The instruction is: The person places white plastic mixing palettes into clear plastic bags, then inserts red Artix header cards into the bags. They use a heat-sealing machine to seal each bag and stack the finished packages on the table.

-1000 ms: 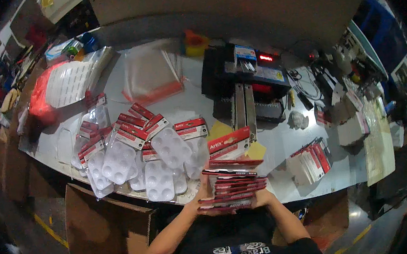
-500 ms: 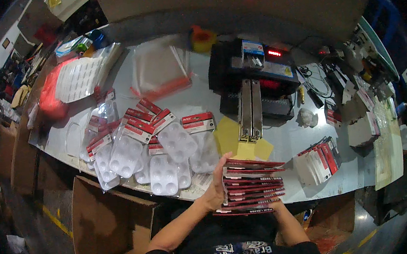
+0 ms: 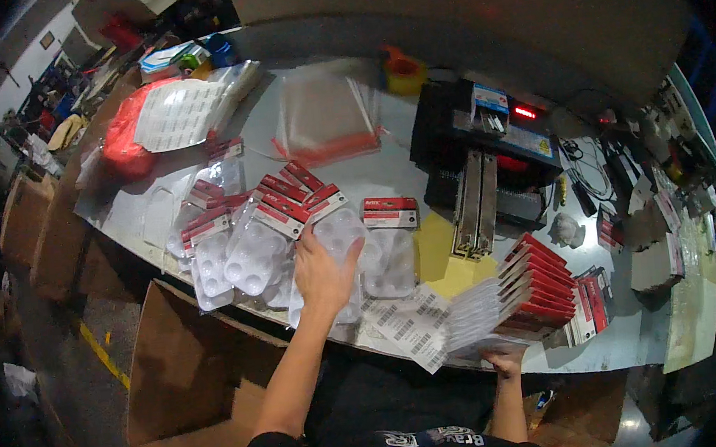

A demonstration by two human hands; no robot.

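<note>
Several bagged white palettes (image 3: 251, 263) lay left of the barcode sheet (image 3: 410, 328), with the left hand (image 3: 326, 276) over them, fingers spread. Right of the sheet leaned a fanned stack of red-headed packs (image 3: 540, 282); the right hand (image 3: 504, 360) was at its near edge, though whether it gripped them I could not tell.

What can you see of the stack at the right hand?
The stack is fanned and slanting: white, plastic-looking trays at left, red-and-white cards at right. It is at the table's near edge, right of a printed sheet. The right hand is at its lower side, grip partly hidden.
</note>
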